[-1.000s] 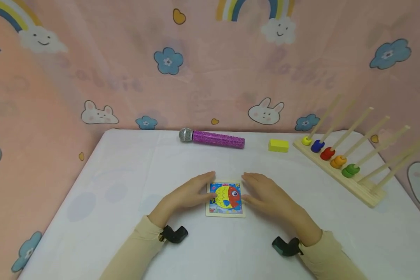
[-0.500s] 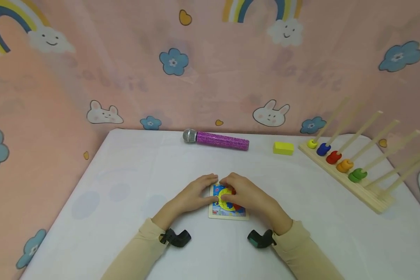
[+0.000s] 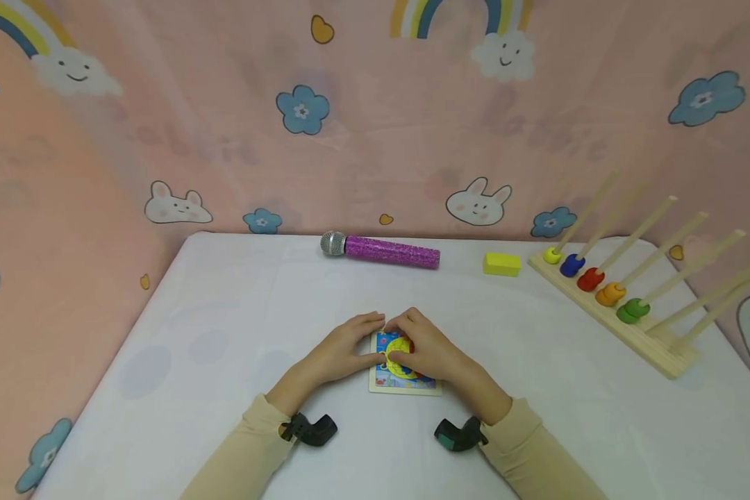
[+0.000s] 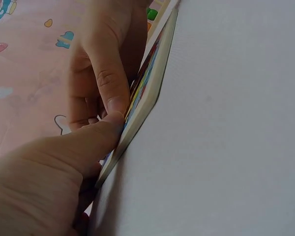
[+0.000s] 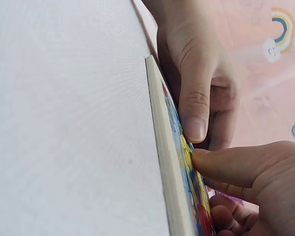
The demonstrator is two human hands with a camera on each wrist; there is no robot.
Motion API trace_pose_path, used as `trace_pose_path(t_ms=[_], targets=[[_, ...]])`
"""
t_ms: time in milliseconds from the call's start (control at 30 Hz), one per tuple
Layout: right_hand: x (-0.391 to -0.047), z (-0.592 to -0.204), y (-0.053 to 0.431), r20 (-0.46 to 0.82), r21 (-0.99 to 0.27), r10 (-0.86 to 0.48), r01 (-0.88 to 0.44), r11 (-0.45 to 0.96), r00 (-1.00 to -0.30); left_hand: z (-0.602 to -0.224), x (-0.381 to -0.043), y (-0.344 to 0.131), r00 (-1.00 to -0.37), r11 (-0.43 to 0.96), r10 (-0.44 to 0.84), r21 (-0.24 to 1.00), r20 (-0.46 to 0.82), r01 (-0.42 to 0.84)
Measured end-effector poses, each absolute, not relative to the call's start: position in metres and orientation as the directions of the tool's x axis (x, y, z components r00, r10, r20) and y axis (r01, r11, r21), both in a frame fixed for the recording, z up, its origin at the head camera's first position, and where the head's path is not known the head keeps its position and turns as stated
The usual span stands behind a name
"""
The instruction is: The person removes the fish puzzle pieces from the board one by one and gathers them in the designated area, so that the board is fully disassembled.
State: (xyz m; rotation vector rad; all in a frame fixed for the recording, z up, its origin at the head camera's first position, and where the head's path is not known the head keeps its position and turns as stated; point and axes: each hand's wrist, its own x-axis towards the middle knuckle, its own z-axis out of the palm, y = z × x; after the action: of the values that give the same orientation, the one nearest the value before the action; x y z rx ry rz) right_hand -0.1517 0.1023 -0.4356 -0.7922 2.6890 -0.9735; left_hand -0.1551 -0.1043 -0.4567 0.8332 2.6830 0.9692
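Observation:
A small square jigsaw puzzle [image 3: 406, 382] in a pale wooden frame lies flat on the white table, showing a yellow and red fish. My left hand [image 3: 340, 351] rests at its left side, thumb at the picture and fingers loosely extended toward the back edge. From the right, my right hand [image 3: 434, 351] arches over the puzzle and covers most of the fish's red head. Its thumb [image 5: 206, 157] touches the yellow part in the right wrist view, while its bent fingers reach the back edge. I cannot tell whether the right hand pinches a puzzle piece. Both thumb tips are close together.
A microphone [image 3: 390, 252] with a purple glitter handle lies along the back. Right of it are a yellow block [image 3: 501, 264] and a wooden peg stand [image 3: 675, 361] with coloured beads on upright rods. A pink patterned cloth [image 3: 375, 139] hangs behind the table.
My right hand has moved left from beside the puzzle to over it, its fingers bending. My left hand has stayed nearly still at the left edge.

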Motion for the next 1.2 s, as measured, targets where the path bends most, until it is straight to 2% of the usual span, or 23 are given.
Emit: trace_pose_path(t_ms=[467,800,1200], targets=[[-0.1498,-0.4346,0.1007,-0.045,-0.706,-0.426,-0.273,0.654,-0.904,-0.4535,-0.1555,-0.0988,-0.813,0.620,0.582,0.625,0.039,0.474],[-0.1517,-0.4376,0.0958,0.006,-0.726,-0.472,-0.329,0.604,-0.881,-0.4570,-0.1522,-0.1049,-0.835,0.642,0.549,0.621,0.036,0.450],[-0.1445,-0.4406,0.0951,0.059,-0.728,-0.380,-0.301,0.616,-0.923,-0.4568,-0.1523,-0.1022,-0.830,0.628,0.556,0.629,0.049,0.458]])
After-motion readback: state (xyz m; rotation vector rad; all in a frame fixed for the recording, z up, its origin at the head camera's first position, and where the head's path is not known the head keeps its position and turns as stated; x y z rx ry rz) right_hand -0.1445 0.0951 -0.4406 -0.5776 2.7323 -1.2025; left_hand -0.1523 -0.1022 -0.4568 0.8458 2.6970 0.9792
